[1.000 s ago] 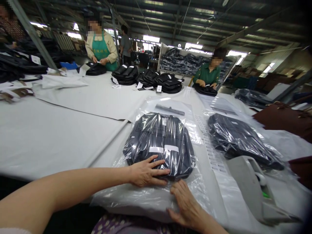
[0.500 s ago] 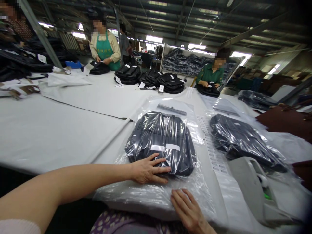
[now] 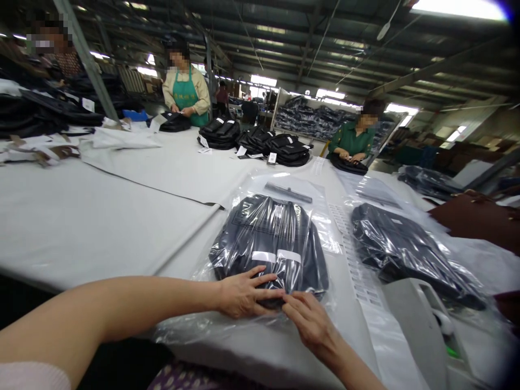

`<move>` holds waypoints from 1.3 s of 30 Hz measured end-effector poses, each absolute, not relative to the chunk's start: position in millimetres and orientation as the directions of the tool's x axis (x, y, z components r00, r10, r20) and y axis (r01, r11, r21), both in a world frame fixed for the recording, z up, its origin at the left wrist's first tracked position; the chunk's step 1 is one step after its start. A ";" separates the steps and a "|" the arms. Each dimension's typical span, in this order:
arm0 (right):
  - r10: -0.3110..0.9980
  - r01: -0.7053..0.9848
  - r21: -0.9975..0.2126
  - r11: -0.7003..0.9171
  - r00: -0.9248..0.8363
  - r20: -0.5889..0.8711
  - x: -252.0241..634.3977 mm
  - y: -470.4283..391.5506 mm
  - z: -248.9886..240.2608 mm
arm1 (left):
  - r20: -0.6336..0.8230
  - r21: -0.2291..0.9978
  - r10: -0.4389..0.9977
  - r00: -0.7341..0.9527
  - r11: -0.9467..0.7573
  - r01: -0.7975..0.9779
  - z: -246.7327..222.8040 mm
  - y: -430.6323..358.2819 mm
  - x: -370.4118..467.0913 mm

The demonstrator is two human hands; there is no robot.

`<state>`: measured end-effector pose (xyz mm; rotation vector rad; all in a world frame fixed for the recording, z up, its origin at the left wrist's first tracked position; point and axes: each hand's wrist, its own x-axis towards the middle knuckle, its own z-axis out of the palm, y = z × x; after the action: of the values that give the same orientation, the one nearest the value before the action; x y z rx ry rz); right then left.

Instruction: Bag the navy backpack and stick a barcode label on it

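A black backpack [image 3: 264, 227] lies flat inside a clear plastic bag [image 3: 203, 319] on the white table. My left hand [image 3: 247, 292] is spread on the lower part of the bagged backpack, palm down with fingers apart. Close by its fingertips, my right hand [image 3: 311, 322] is closed on the loose end of the plastic bag, fingers bent and pressed together. Two white strips show through the film above my left hand. The bottom edge of the backpack is partly hidden behind both hands.
To the right lies another bagged black backpack [image 3: 406, 244], beside a grey tape dispenser [image 3: 410, 319] and a long sheet of labels [image 3: 357, 265]. Stacked black bags [image 3: 288, 149] stand across the table. Two co-workers, one in a green apron [image 3: 186, 95], handle black bags at the far side.
My right hand has moved forward from the table's near edge to my left fingertips, bringing the plastic's loose end with it. My left hand stays on the backpack. The view has shifted slightly.
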<state>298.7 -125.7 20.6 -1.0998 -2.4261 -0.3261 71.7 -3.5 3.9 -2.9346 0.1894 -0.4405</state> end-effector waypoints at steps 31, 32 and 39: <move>0.566 0.767 -0.236 0.597 -0.195 0.801 289.0 -97.6 -9.1 | 0.479 0.380 0.338 0.810 -0.912 0.156 19.3 -49.5 34.1; 0.564 0.768 -0.233 0.596 -0.193 0.803 288.9 -97.8 -8.6 | 0.458 0.468 0.413 0.787 -0.865 0.181 21.3 -56.8 29.9; 0.592 0.787 -0.243 0.567 -0.184 0.785 294.0 -99.0 -15.9 | 0.425 0.198 0.515 0.745 -0.855 0.479 -5.8 -83.0 32.6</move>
<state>294.0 -99.0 -15.9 -1.1188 -1.8827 -0.2672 32.6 -83.0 -5.8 -3.0047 -0.8570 -0.7678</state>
